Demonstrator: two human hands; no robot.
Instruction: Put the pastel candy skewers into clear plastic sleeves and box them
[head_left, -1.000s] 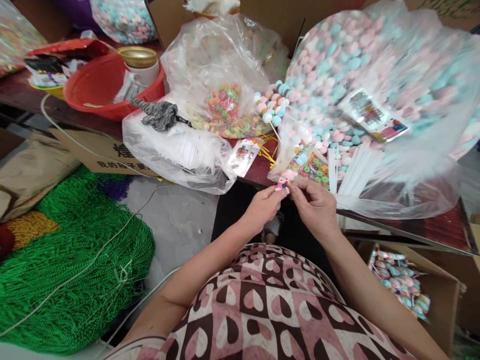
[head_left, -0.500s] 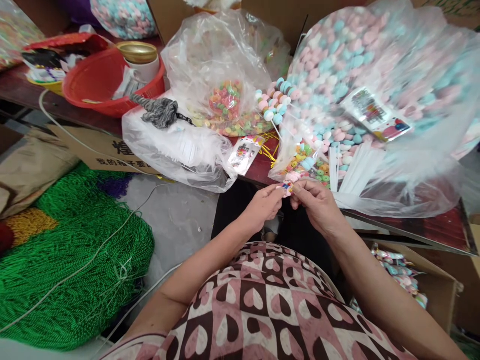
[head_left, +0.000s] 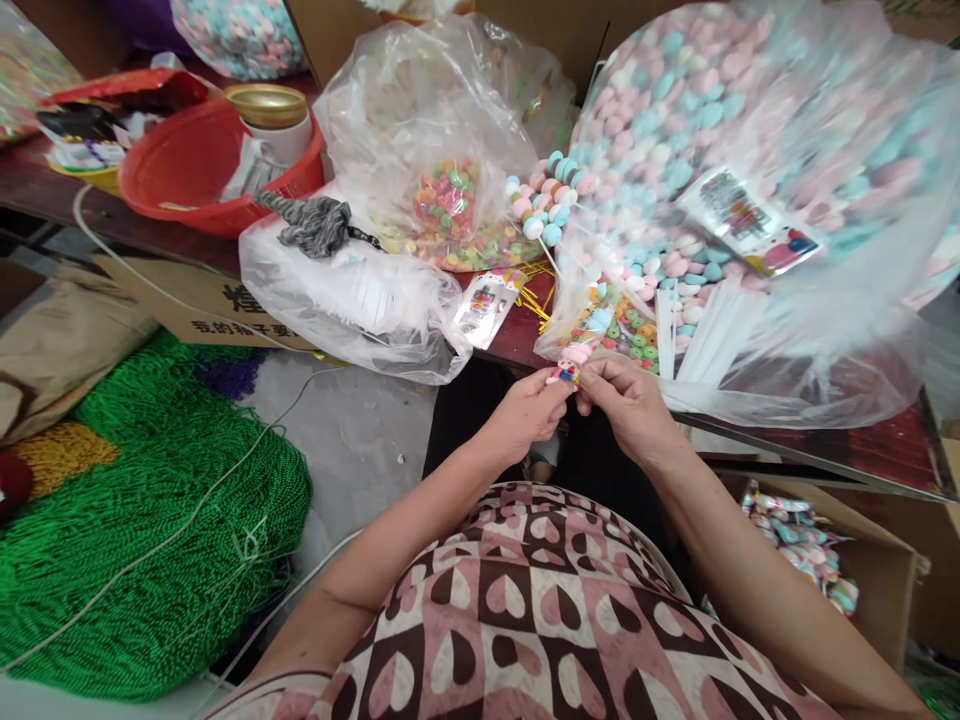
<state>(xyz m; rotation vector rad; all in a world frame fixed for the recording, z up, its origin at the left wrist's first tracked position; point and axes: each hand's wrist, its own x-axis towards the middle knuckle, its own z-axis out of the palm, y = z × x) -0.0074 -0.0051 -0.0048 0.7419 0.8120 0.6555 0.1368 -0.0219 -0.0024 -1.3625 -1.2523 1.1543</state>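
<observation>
Just off the table's front edge, a small pink, red and blue cartoon figure [head_left: 568, 369] is pinched between my two hands. My left hand [head_left: 528, 411] is closed, its thumb and forefinger on the figure's left side. From the right, my right hand [head_left: 628, 403] grips it with fingertips, also closed. Fingers cover part of the figure. Right behind it lie ring-shaped candies [head_left: 626, 325] in clear plastic. White sticks [head_left: 721, 335] lie to the right of them. A skewer of pink, blue, white and brown sweets [head_left: 551, 200] rests further back.
A large clear bag of pink and blue sweets [head_left: 697, 90] fills the table's right. Left of it are a silver packet [head_left: 489, 308], a bag of white items [head_left: 360, 300] and a red basin [head_left: 176, 165]. An open carton [head_left: 881, 580] stands low right; green bead strings [head_left: 165, 520] lie low left.
The figure has turned slightly and shifted a little left between my fingertips, showing more of its front. Both hands keep their pinch. The view has shifted slightly.
</observation>
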